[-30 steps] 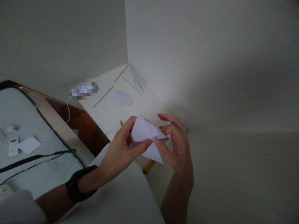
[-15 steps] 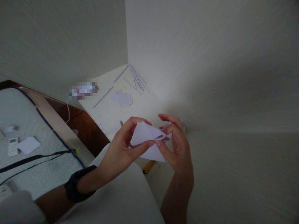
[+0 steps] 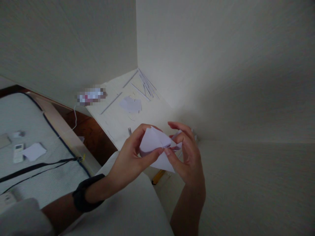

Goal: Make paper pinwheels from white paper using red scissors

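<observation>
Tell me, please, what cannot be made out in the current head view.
In the head view:
Folded paper: parts covered by the left hand and right hand; far side turned away.
Metal tips: whatever continues below is behind the left hand.
Pixelated object: identity lost in the blur.
White remote: display too small to read.

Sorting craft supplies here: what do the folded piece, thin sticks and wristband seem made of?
Folded piece: likely matt white paper, given its creases and thin edges.
Thin sticks: perhaps rolled paper, pale and straight, but too small to be sure.
Wristband: dull black, maybe rubber or fabric; no visible weave settles it.
</observation>
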A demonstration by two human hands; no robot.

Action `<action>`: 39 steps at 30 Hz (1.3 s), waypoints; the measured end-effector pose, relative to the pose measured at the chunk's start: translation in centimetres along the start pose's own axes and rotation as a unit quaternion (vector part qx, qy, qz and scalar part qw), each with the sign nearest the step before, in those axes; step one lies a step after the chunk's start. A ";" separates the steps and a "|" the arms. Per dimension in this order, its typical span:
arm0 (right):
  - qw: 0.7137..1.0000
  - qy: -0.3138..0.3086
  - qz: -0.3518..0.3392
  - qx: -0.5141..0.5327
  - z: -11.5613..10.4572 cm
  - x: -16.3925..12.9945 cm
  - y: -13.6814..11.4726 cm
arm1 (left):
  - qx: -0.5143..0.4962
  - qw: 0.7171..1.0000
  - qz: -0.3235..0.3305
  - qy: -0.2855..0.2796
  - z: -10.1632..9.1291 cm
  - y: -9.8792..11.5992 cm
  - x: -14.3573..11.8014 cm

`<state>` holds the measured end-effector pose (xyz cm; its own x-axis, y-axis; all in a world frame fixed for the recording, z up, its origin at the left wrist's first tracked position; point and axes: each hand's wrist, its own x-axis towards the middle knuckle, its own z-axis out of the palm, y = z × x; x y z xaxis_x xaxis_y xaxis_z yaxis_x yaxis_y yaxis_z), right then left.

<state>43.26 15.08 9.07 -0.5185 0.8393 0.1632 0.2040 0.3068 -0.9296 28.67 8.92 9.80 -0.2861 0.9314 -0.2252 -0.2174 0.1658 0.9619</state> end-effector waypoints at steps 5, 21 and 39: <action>1.000 -0.003 -0.001 -0.010 0.0 0.0 -0.1 | -0.013 1.000 -0.028 -0.007 -0.1 0.0 0.1; 0.984 -0.008 0.052 0.172 0.1 -0.1 0.2 | -0.135 0.989 -0.022 -0.049 -0.2 0.1 0.0; 0.949 0.068 0.183 0.249 0.7 -0.6 -1.1 | -0.080 0.997 -0.019 0.006 -0.1 -0.4 0.0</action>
<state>42.81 13.90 9.81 -0.3694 0.9096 -0.1901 -0.0858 -0.2371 -0.9677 28.62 8.81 9.38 -0.2856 0.9214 -0.2635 -0.3732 0.1464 0.9162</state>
